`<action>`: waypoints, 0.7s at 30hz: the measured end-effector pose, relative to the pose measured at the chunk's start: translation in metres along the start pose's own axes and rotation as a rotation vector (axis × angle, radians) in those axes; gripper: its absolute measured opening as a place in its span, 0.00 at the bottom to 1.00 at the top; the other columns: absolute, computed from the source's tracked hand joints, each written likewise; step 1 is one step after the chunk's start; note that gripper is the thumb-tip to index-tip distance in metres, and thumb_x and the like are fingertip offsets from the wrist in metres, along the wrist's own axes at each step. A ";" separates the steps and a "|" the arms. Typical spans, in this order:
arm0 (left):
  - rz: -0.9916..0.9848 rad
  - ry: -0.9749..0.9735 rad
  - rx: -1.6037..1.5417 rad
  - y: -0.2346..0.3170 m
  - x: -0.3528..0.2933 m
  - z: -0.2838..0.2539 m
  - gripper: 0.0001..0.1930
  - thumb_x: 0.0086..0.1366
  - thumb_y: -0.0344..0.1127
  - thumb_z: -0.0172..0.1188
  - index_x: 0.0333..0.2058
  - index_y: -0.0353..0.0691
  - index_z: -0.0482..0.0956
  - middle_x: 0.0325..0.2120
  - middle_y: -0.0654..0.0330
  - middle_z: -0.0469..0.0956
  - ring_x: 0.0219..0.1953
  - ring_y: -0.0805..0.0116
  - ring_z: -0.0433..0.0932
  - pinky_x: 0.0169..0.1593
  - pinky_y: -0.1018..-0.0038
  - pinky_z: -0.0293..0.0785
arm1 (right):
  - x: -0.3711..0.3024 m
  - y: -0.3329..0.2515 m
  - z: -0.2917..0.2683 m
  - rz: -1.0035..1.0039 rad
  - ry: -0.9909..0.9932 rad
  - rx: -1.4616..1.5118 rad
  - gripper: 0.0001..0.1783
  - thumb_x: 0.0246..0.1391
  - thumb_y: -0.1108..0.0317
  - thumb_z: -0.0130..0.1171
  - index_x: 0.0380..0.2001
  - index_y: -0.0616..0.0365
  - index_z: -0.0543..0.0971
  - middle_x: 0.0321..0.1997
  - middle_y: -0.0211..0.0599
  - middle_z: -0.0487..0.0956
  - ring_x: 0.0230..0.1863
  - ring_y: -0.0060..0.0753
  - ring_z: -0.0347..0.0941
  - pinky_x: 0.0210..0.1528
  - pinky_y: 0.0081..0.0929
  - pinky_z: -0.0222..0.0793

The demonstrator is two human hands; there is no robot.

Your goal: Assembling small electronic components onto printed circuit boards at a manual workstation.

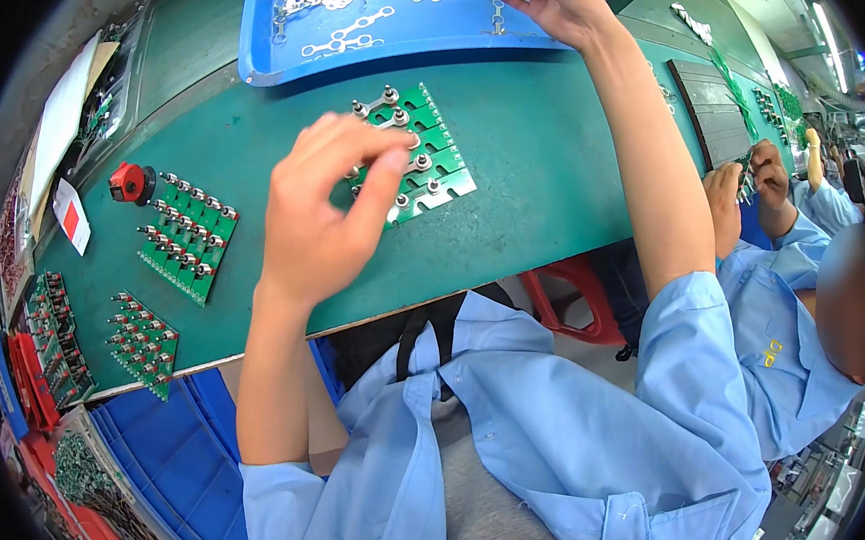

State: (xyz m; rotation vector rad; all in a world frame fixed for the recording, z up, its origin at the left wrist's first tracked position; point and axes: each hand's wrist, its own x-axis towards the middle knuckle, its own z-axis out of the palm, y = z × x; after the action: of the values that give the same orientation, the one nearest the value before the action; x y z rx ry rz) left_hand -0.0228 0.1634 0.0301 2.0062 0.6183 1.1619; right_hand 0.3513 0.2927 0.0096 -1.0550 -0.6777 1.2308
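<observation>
My left hand (322, 207) is over a green circuit board (449, 181) on the bench, partly hiding it. Thumb and forefinger are bent together at a post on the board; whether something small is between them is hidden. Upright metal posts (423, 162) stand in rows on this board, and flat silvery link strips (369, 108) lie over some of them. My right hand (561, 6) hangs above the right end of a blue tray (257, 52), fingers loosely apart and holding nothing visible. Inside the tray are loose metal link strips (354, 36) with ring-shaped parts.
More boards with posts (189, 238) (143, 343) lie at the left, beside a red and black round item (132, 184). Blue bins (174, 453) stand below the bench edge. At the right sits a co-worker (750, 322) in blue, near a dark ribbed panel (707, 109). A red stool (576, 300) is under the bench.
</observation>
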 end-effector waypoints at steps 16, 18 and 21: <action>-0.329 0.200 -0.092 -0.049 0.165 0.049 0.08 0.68 0.29 0.68 0.45 0.39 0.90 0.37 0.59 0.87 0.36 0.68 0.80 0.44 0.73 0.74 | -0.052 0.013 0.102 -0.209 -0.132 -0.165 0.05 0.67 0.72 0.63 0.40 0.61 0.86 0.36 0.34 0.86 0.37 0.27 0.79 0.43 0.23 0.74; -0.358 0.198 -0.150 -0.056 0.174 0.052 0.08 0.68 0.30 0.68 0.44 0.39 0.89 0.37 0.59 0.86 0.36 0.68 0.79 0.44 0.73 0.73 | -0.058 0.014 0.107 -0.243 -0.121 -0.194 0.06 0.67 0.72 0.63 0.40 0.61 0.86 0.36 0.34 0.86 0.37 0.27 0.79 0.42 0.23 0.74; -0.398 0.205 -0.235 -0.065 0.187 0.052 0.07 0.68 0.30 0.68 0.43 0.40 0.89 0.37 0.60 0.86 0.37 0.67 0.79 0.45 0.73 0.73 | -0.066 0.009 0.109 -0.296 -0.115 -0.242 0.06 0.66 0.72 0.63 0.40 0.62 0.86 0.36 0.34 0.86 0.36 0.27 0.78 0.42 0.23 0.73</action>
State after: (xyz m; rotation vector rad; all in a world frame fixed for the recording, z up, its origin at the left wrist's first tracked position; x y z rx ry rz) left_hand 0.1091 0.3172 0.0612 1.4935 0.8929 1.1403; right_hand 0.2364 0.2589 0.0526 -1.0417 -1.0530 0.9730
